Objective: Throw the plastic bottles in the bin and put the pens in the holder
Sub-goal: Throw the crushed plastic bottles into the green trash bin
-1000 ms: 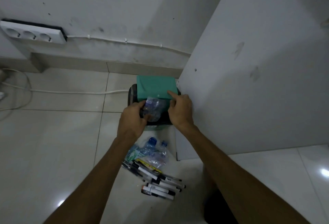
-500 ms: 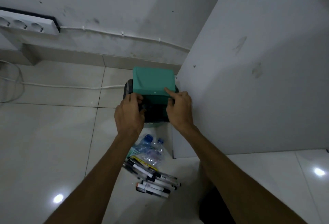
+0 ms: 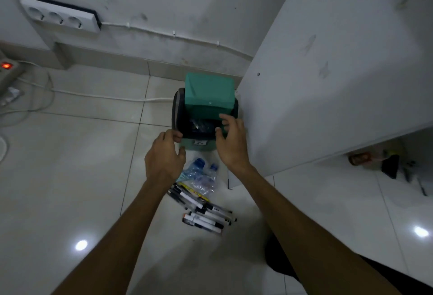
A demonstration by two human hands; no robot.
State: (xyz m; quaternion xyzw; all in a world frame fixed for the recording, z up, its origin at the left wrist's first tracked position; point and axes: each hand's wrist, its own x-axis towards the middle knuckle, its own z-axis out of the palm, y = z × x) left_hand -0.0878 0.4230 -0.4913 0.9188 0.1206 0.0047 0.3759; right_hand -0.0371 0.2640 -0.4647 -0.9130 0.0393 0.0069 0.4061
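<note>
A small green bin (image 3: 208,94) with a swing lid and dark rim stands on the floor against a white panel. A crushed clear bottle (image 3: 199,125) shows inside its dark opening. My left hand (image 3: 164,157) hovers at the bin's front left with loose fingers, holding nothing. My right hand (image 3: 232,138) is at the opening's right edge, fingers spread and empty. Two crushed plastic bottles with blue caps (image 3: 199,175) lie on the floor in front of the bin. Several pens and markers (image 3: 203,210) lie in a heap just nearer to me.
A white furniture panel (image 3: 328,72) rises at the right, with clutter (image 3: 379,161) under it. A socket strip (image 3: 61,16) and cable run along the wall; a power strip with a red light (image 3: 7,67) lies far left. Tiled floor (image 3: 70,165) spreads left.
My left hand has dropped the crushed bottle into the bin and pulled back toward me. My right hand has let go of the lid and drawn back slightly.
</note>
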